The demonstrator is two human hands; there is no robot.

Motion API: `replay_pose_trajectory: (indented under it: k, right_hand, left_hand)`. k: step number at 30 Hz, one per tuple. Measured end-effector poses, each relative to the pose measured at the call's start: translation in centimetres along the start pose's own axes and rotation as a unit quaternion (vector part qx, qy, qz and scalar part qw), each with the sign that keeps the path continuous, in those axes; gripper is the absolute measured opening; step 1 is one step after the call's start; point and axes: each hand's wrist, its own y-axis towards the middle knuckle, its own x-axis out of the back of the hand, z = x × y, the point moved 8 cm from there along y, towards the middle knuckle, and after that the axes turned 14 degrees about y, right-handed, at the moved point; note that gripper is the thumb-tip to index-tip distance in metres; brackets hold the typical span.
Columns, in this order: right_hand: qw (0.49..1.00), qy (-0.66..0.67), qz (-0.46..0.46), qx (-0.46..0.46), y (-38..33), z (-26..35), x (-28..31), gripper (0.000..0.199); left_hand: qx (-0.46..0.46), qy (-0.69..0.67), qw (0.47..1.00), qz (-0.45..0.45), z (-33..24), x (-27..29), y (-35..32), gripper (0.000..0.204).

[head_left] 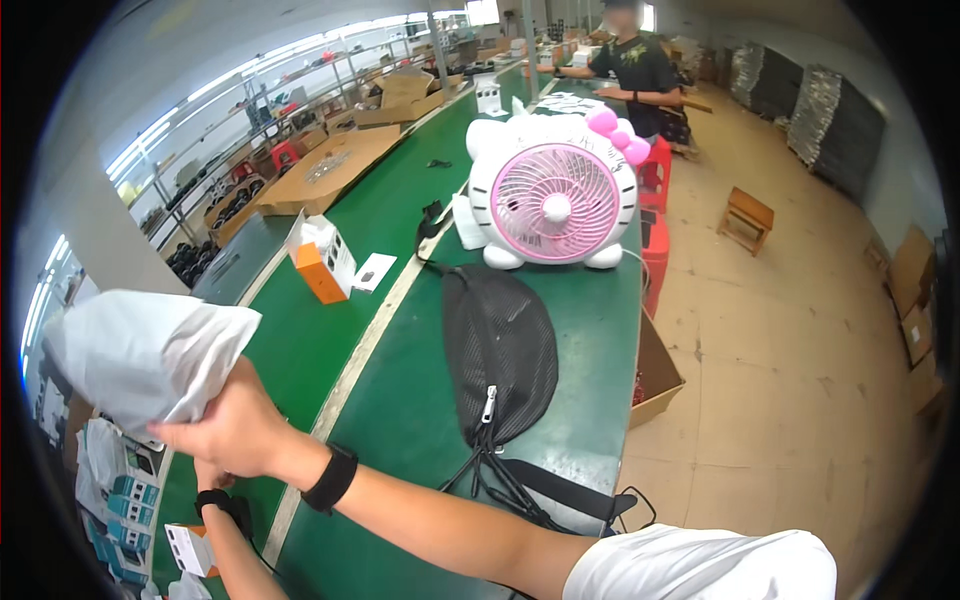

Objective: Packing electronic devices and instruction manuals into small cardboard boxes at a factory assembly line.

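My right hand (235,425), with a black wristband, is closed round the lower edge of a puffy white plastic bag (150,350) held up at the left. What the bag holds, if anything, is hidden. Just below, my left hand (212,474) is mostly covered by the right one, and its fingers do not show. Beneath the hands runs a green work table (390,400). Close to my left wrist stands a small white and orange box (190,549).
A pink and white character-shaped fan (553,200) stands beyond a black mesh bag (498,350) with cords. An open orange and white box (325,268) sits beside a card (374,272). Teal boxes (128,515) are stacked at lower left. A person (640,80) works at the far end.
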Motion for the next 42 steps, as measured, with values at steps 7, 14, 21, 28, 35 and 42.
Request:
replay_pose_trajectory:
  k: [7, 14, 21, 28, 35, 42]
  right_hand:
    - [0.980, 0.177, -0.006, -0.090, 0.1, -2.5, -1.9, 0.037]
    - [0.935, 0.190, 0.013, -0.299, -0.7, -2.2, -1.9, 0.042]
    - [0.853, 0.227, 0.220, -0.415, -11.7, -5.0, -14.8, 0.033]
    - [0.865, 0.143, 0.263, -0.402, -13.4, -7.5, -13.1, 0.035]
    - [0.918, -0.062, 0.262, -0.292, -8.6, -7.6, -8.4, 0.029]
    - [0.963, 0.025, 0.177, -0.202, -5.3, -4.5, -7.3, 0.029]
  left_hand:
    - [-0.121, 0.142, 0.969, -0.161, -2.6, 4.6, -8.6, 0.029]
    - [-0.221, 0.429, 0.867, -0.126, -15.6, 7.0, -23.9, 0.013]
    - [-0.169, 0.187, 0.941, -0.228, -10.8, 9.4, -33.1, 0.038]
    - [-0.207, 0.284, 0.920, -0.174, -9.5, 7.5, -33.5, 0.036]
    - [-0.245, 0.341, 0.889, -0.181, -10.3, 7.8, -34.3, 0.022]
    - [-0.217, 0.148, 0.957, -0.121, -9.3, 11.0, -31.8, 0.023]
